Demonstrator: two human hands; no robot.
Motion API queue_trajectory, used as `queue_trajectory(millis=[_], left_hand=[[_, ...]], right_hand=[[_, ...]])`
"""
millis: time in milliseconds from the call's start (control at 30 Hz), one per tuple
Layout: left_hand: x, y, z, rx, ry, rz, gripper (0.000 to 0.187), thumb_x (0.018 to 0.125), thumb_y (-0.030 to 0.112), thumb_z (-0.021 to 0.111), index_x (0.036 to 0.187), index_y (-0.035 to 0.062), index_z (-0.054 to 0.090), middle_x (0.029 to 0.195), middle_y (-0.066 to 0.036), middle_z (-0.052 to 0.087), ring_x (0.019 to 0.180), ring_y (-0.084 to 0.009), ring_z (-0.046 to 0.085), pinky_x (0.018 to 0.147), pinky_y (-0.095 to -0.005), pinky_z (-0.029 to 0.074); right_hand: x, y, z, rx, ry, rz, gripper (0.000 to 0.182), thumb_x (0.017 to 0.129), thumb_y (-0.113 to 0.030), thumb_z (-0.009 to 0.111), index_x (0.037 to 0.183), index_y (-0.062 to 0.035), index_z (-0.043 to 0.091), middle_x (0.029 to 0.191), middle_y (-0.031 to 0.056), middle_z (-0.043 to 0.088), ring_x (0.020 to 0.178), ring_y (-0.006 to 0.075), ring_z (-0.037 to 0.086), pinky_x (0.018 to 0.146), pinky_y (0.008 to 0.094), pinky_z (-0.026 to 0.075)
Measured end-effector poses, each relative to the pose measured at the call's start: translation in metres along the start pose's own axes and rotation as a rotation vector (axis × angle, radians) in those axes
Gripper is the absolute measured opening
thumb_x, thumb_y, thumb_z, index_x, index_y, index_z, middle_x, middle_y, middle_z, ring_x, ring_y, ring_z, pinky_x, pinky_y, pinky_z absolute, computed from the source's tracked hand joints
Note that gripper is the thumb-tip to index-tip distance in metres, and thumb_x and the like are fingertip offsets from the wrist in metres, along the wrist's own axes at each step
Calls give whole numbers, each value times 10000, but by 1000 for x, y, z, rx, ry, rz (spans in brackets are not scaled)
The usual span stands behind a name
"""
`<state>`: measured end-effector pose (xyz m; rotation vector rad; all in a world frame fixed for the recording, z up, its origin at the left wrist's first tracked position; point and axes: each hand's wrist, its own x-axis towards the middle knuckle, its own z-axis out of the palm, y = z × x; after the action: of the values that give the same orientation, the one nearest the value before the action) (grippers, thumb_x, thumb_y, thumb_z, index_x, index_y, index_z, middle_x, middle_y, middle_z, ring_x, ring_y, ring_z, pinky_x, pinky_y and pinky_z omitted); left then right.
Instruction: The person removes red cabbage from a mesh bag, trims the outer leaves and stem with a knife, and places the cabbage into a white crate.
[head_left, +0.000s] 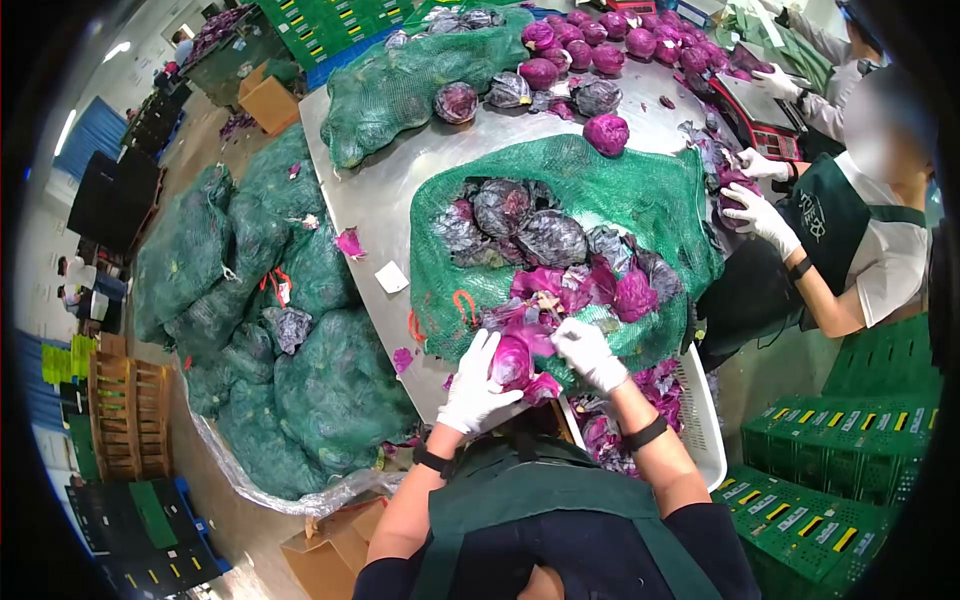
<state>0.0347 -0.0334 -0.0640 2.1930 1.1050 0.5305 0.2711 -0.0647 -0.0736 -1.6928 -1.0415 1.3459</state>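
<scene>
My left hand point(474, 388), in a white glove, grips a red cabbage point(512, 363) at the near edge of the metal table. Just right of it my right hand point(590, 356), also gloved, has its fingers curled in; a blurred purple cabbage leaf point(538, 337) shows at the fingertips. Beyond both hands lies an open green mesh sack point(590, 165). Several dark, untrimmed red cabbages point(552, 240) sit in its mouth. Loose purple leaves point(575, 288) are heaped on the sack between those cabbages and my hands.
Below my right forearm stands a white basket point(708, 425) of leaves. Trimmed cabbages point(640, 42) crowd the far table. Filled mesh sacks point(335, 375) pile up on the left. A co-worker's gloved hands point(762, 215) hold a cabbage at right, near a red scale point(755, 115). Green crates point(815, 525) stand lower right.
</scene>
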Motion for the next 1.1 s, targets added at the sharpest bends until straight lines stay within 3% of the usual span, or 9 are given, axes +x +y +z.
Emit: queue_trajectory(millis=[100, 233, 267, 367, 600, 900, 933, 1000, 1100], left_hand=[[0, 5, -10, -127, -103, -3, 946, 595, 415, 799, 1368, 66, 379, 1436, -223, 276, 1307, -380, 306, 1071, -435, 302], [2, 15, 8, -24, -10, -13, 929, 593, 413, 799, 1350, 56, 397, 1414, -223, 305, 1293, -382, 324, 1073, -431, 301], [-1, 13, 10, -25, -16, -7, 929, 593, 413, 799, 1350, 56, 397, 1414, -223, 305, 1293, -382, 324, 1073, -431, 301], [-6, 6, -5, -100, -36, -15, 929, 600, 412, 803, 1348, 44, 394, 1387, -222, 331, 1286, -373, 341, 1077, -425, 297], [3, -12, -18, -304, -131, -210, 985, 614, 336, 845, 1379, 25, 307, 1378, -172, 345, 1300, -285, 343, 1084, -371, 282], [2, -45, -39, -687, -283, -291, 1001, 610, 250, 854, 1401, 37, 279, 1422, -140, 322, 1317, -247, 326, 1097, -357, 265], [-1, -54, -44, -680, -315, -279, 998, 618, 238, 850, 1404, 35, 269, 1423, -141, 324, 1321, -244, 321, 1097, -360, 265], [-11, -64, -51, -649, -326, -304, 997, 619, 260, 846, 1402, 33, 273, 1416, -153, 334, 1322, -261, 326, 1098, -363, 264], [-14, -21, -50, -324, -128, -131, 948, 639, 296, 828, 1389, 35, 310, 1408, -169, 345, 1324, -287, 329, 1094, -369, 270]], right_hand=[[8, 7, -3, -430, 94, -210, 390, 771, -431, 671, 848, -52, 622, 813, 149, 630, 751, 313, 601, 688, 392, 468], [5, -14, 38, -406, 347, -507, 546, 747, -504, 680, 1027, -40, 610, 966, 163, 619, 886, 330, 602, 788, 389, 474], [9, -18, 37, -462, 153, -365, 419, 777, -421, 658, 987, -62, 614, 931, 158, 621, 872, 340, 603, 762, 399, 481], [42, 16, 27, -615, 192, -294, 245, 781, -299, 595, 909, -89, 608, 788, 153, 613, 761, 345, 601, 665, 433, 471], [-11, -25, 43, -585, -141, -213, 745, 674, -618, 653, 1088, -6, 565, 959, 212, 626, 948, 363, 596, 824, 396, 466], [-6, -12, 35, -491, -37, -247, 309, 724, -325, 581, 893, -68, 564, 711, 203, 588, 698, 417, 577, 642, 462, 467], [0, -3, 25, -475, -62, -244, 278, 744, -234, 616, 953, -54, 582, 666, 128, 580, 559, 260, 552, 554, 355, 453], [-7, 5, 2, -29, -283, 109, 248, 766, -175, 624, 983, -60, 594, 650, 27, 565, 551, 136, 525, 520, 289, 433], [-6, 30, -13, -129, -223, 32, 320, 767, -153, 627, 1066, -44, 594, 701, 7, 565, 595, 91, 504, 536, 259, 436]])
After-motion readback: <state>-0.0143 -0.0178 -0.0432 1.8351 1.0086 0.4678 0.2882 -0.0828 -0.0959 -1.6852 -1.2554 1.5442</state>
